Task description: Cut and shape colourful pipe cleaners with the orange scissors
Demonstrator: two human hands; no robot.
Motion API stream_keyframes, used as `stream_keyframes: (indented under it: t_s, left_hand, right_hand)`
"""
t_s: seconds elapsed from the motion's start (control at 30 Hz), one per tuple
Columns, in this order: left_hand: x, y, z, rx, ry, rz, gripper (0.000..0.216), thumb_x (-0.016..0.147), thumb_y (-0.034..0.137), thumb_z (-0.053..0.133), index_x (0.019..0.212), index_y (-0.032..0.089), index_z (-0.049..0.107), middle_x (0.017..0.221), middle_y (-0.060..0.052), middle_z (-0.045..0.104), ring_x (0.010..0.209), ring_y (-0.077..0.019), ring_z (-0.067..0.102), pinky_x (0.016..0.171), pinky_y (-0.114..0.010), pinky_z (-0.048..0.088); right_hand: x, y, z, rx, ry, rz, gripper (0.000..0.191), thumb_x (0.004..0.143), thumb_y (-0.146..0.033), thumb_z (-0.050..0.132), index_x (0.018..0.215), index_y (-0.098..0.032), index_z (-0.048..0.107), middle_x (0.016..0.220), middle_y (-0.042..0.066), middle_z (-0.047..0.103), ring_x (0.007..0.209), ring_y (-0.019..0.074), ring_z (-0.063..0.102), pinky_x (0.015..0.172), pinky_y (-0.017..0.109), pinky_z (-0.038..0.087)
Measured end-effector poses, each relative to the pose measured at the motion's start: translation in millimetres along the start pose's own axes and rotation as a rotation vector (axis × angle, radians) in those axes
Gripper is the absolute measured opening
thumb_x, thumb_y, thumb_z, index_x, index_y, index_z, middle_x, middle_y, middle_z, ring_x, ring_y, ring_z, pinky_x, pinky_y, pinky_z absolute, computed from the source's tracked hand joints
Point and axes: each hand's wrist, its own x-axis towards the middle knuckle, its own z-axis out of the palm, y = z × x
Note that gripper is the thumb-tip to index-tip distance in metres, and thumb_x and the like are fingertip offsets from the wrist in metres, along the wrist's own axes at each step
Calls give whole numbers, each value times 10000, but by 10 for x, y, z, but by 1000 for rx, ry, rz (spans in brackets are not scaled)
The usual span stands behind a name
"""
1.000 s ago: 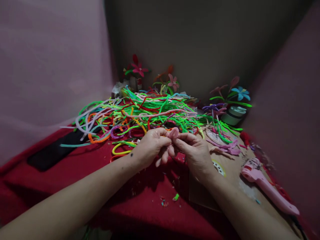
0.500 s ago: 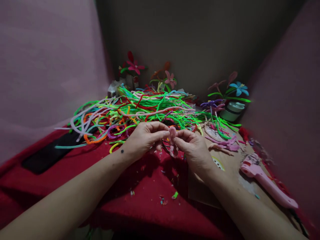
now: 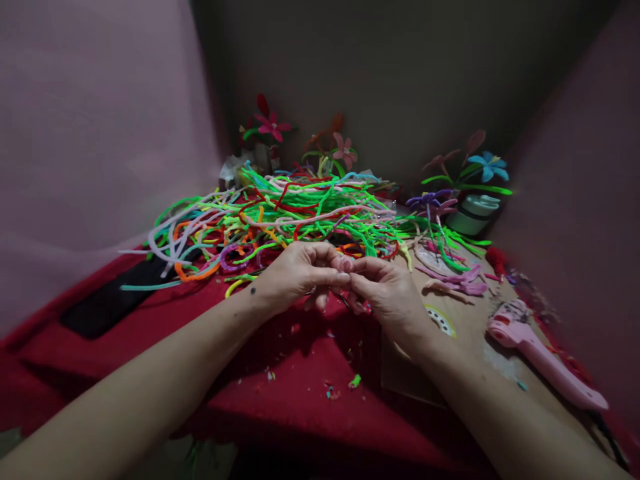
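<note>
Pinched between both hands at the middle of the view is a small pink fuzzy pipe cleaner piece [image 3: 344, 264], looped or folded; most of it is hidden by fingers. My left hand [image 3: 305, 273] grips it from the left with thumb and fingertips. From the right, my right hand [image 3: 387, 290] closes thumb and forefinger on the same piece, the fingertips of both hands touching. Just behind the hands spreads a large heap of pipe cleaners [image 3: 310, 200] in green, red, orange, white and purple.
A black phone [image 3: 95, 310] lies at left under pipe cleaner ends. On cardboard [image 3: 415, 373] at right rest a pink glue gun [image 3: 545, 357] and a yellow-rimmed disc [image 3: 441, 321]. Pipe cleaner flowers [image 3: 487, 165] stand at the back. Scraps [image 3: 355, 381] dot the red cloth [image 3: 280, 407].
My fingertips have come closer together over the pink piece, covering more of it. The whole view has shifted slightly, with the surroundings mostly a little further right.
</note>
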Motion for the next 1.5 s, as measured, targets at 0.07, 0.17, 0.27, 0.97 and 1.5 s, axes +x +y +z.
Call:
stream_keyframes:
  t_s: [0.07, 0.17, 0.27, 0.97, 1.5]
  left_hand:
    - [2, -3, 24, 25, 28, 21, 140, 713, 217, 645, 720, 142, 527, 502, 50, 532, 361, -46, 443, 352, -155, 314]
    - [19, -29, 71, 38, 111, 72, 152, 733, 247, 625, 721, 146, 512, 467, 71, 476, 348, -34, 377, 342, -154, 290]
    - [36, -50, 87, 25, 171, 98, 134, 736, 231, 610, 732, 148, 504, 484, 69, 476, 362, -42, 389, 342, -157, 296]
    - [33, 5, -36, 543, 126, 293, 128, 755, 213, 551, 690, 126, 618, 637, 20, 585, 598, -81, 494, 553, -185, 375]
    - [-11, 3, 70, 247, 178, -23, 155, 738, 280, 564, 660, 147, 552, 448, 45, 498, 346, -51, 369, 350, -171, 269]
  right_hand:
    - [-2, -12, 3, 27, -12, 19, 153, 702, -296, 639, 705, -146, 610, 521, -31, 543, 409, 66, 414, 402, 211, 322]
    - [5, -19, -8, 55, -34, 23, 147, 689, -279, 657, 714, -142, 608, 532, -29, 555, 430, 70, 439, 439, 219, 350]
    - [11, -15, -21, 72, -47, -6, 141, 658, -238, 679, 739, -142, 615, 553, -29, 573, 463, 74, 469, 483, 225, 372]
    - [5, 61, 18, -155, 12, 11, 60, 669, -176, 579, 680, -133, 619, 502, -35, 518, 429, 68, 412, 428, 213, 327]
    - [14, 132, -19, -494, -60, -129, 186, 784, -220, 501, 613, -174, 556, 500, -24, 490, 457, 84, 397, 464, 221, 292]
